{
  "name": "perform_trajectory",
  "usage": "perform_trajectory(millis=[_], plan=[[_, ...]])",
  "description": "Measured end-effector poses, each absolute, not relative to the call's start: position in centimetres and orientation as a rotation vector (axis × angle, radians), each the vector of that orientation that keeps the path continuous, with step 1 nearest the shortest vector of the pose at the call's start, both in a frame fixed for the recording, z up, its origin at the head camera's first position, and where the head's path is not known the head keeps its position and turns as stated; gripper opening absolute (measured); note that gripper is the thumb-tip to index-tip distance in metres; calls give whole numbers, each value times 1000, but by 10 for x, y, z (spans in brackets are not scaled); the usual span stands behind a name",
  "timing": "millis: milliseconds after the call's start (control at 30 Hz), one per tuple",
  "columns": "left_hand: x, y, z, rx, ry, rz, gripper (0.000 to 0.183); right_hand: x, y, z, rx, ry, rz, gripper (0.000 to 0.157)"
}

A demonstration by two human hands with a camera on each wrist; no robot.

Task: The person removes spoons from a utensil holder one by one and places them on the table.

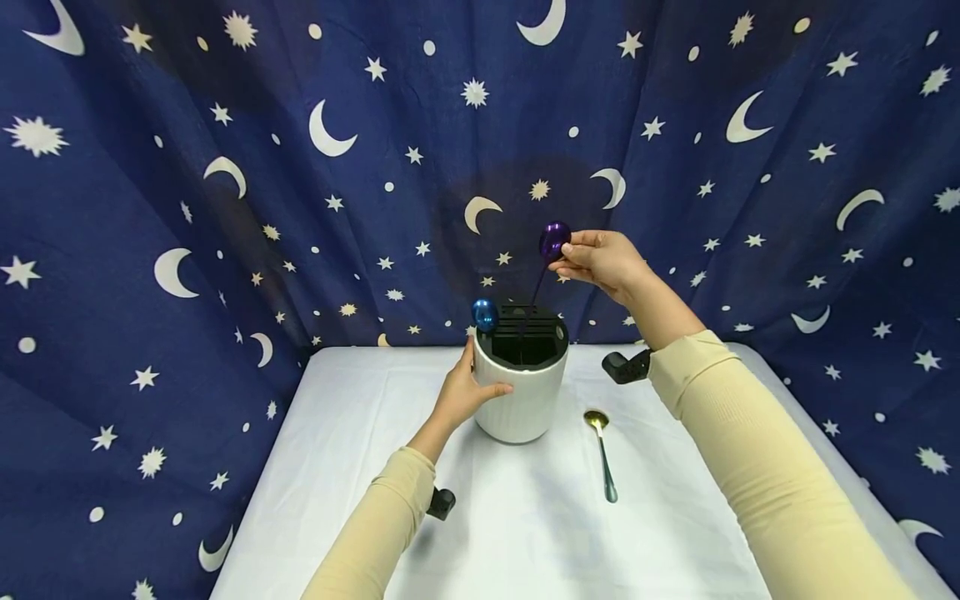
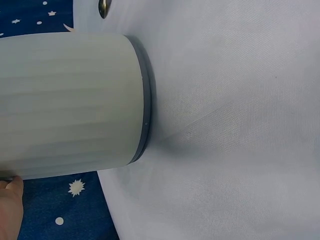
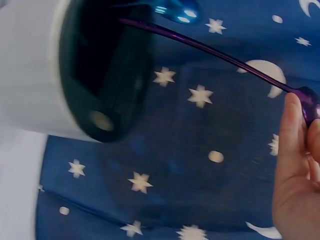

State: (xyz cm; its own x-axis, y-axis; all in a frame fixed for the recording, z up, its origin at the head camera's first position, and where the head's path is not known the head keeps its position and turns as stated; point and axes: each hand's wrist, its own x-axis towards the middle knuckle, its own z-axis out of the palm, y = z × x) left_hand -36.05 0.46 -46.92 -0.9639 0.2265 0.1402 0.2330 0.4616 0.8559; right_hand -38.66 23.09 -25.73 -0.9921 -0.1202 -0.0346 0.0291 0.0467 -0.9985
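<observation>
My right hand (image 1: 606, 262) pinches a shiny purple spoon (image 1: 554, 239) by its bowl, between thumb and fingers. Its thin handle slants down into the black, slotted opening of a white ribbed utensil holder (image 1: 521, 404); the handle's lower end is hidden inside. In the right wrist view the purple handle (image 3: 210, 50) crosses the dark mouth. My left hand (image 1: 459, 392) grips the holder's left side near the rim, thumb across the front. A blue spoon (image 1: 484, 315) stands in the holder, bowl up, at the left of the opening.
A spoon with a gold bowl and green handle (image 1: 603, 450) lies on the white tablecloth (image 1: 360, 417), right of the holder. Behind the table hangs a dark blue curtain (image 1: 420, 275) with stars and moons. A black device (image 1: 626, 367) sits at my right wrist.
</observation>
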Motion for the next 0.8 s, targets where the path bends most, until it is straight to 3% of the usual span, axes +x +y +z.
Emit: perform_trajectory(millis=[400,800], plan=[[-359,5,-468,-422,-2669,-1576,119,-370,263,-195,-141,2048,-2363,18],[-360,5,-469,-435,-2659,-1588,118,-362,304,-178,-25,2068,-2429,16]])
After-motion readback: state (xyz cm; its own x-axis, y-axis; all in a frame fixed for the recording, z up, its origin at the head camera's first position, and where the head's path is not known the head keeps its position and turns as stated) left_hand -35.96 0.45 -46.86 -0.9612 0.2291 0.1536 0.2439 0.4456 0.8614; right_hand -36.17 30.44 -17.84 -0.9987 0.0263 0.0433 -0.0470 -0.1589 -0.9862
